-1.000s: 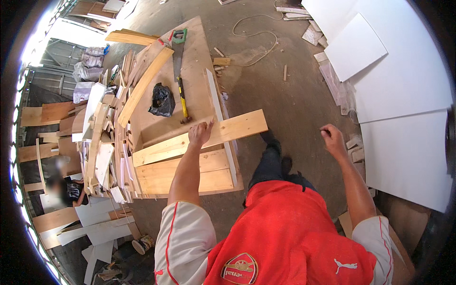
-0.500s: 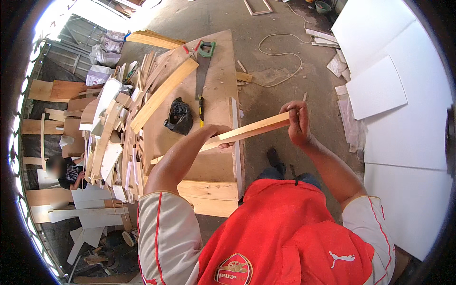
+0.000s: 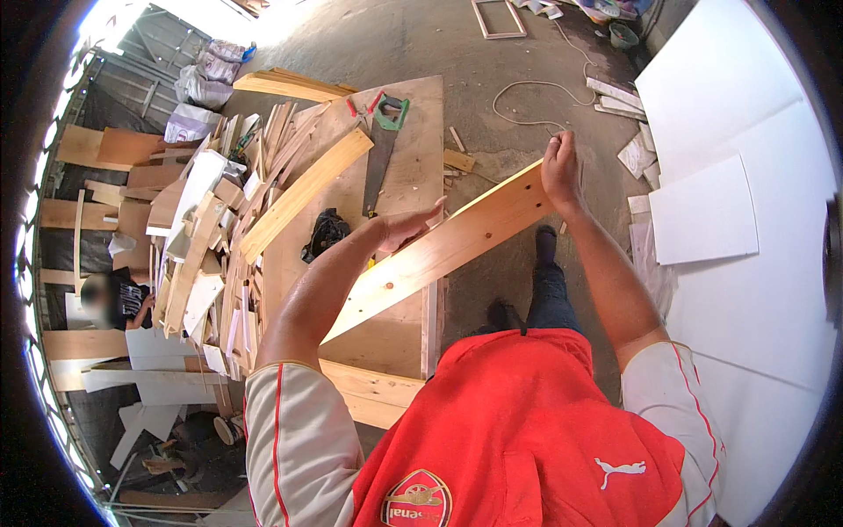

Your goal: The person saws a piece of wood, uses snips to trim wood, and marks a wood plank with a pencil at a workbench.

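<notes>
A long pine board with small knots (image 3: 457,250) slants across me, broad face toward my body. My right hand (image 3: 560,171) grips its upper right end. My left hand (image 3: 411,224) is at the board's upper edge, fingers stretched out, partly hidden by the board. The board's lower left end is hidden behind my left forearm. Beyond lie a plywood-topped bench (image 3: 408,123), a green-handled handsaw (image 3: 379,158) and a crumpled black bag (image 3: 325,233). More pine planks (image 3: 378,386) lie at the bench's near end.
Piled wood offcuts (image 3: 206,228) line the left, with another person (image 3: 132,303) among them. Large white sheets (image 3: 729,299) stand at the right. A cord (image 3: 527,88) and a wooden frame (image 3: 496,22) lie on the concrete floor (image 3: 479,61).
My right hand has taken hold of the board's end and raised it forward. The board has turned onto edge. My left hand's fingers have straightened along its top edge.
</notes>
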Available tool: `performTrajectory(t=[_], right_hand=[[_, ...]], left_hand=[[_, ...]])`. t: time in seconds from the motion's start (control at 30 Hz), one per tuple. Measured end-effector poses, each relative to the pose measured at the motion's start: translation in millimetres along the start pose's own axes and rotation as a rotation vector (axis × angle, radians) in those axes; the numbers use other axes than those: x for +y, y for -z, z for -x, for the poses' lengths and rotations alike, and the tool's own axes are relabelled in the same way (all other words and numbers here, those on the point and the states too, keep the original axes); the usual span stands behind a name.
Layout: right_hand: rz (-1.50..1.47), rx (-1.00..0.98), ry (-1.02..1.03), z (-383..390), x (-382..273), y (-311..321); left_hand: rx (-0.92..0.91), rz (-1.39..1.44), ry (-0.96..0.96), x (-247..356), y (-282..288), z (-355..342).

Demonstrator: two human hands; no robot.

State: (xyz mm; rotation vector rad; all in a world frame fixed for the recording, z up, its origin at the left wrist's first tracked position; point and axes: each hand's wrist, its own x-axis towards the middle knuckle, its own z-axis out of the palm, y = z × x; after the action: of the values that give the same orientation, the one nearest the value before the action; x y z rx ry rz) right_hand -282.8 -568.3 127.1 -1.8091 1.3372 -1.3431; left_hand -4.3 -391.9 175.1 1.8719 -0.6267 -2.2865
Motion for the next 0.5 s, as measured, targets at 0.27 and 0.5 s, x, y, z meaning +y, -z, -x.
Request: performTrajectory(t=[0.27, 0.5], right_hand=[[0.176, -0.202, -0.139, -120.6, 91.9, -73.5], [0.008, -0.446, -0.076, -193.4, 118.6, -147.3]], left_hand=[[0.431, -0.468, -0.286, 53.9, 27.5, -57.7], [0.743, -0.42, -0.279, 99.8, 17.4, -50.4]])
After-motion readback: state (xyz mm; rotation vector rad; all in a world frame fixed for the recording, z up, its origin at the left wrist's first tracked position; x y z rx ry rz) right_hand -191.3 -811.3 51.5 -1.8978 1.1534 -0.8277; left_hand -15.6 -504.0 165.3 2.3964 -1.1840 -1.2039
